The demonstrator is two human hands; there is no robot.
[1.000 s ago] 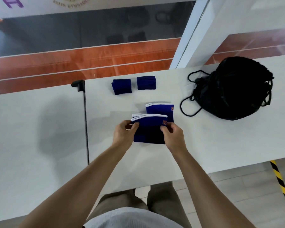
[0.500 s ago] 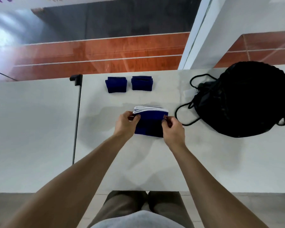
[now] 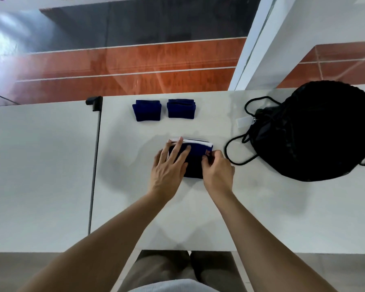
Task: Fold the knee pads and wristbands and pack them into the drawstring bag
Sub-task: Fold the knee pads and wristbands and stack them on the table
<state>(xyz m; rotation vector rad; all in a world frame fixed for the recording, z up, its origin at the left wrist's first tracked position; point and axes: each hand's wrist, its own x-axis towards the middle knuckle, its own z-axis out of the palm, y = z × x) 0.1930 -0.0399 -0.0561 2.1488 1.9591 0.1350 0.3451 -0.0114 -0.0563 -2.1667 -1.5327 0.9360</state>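
Two folded blue knee pads with white edging lie stacked in the middle of the white table. My left hand rests flat on the stack's left half, fingers spread. At the stack's right edge my right hand pinches the fabric with curled fingers. Two folded dark blue wristbands lie side by side near the far edge, one on the left and one on the right. The black drawstring bag sits at the right, its cords looped towards the knee pads.
A second white table adjoins on the left, with a dark seam and a black clamp between them. Beyond the far edge is glass over a red and grey floor. A white pillar rises at the back right.
The upper knee pad has been slid squarely over the lower one, which no longer sticks out. My left hand went from gripping the left edge to lying flat on top.
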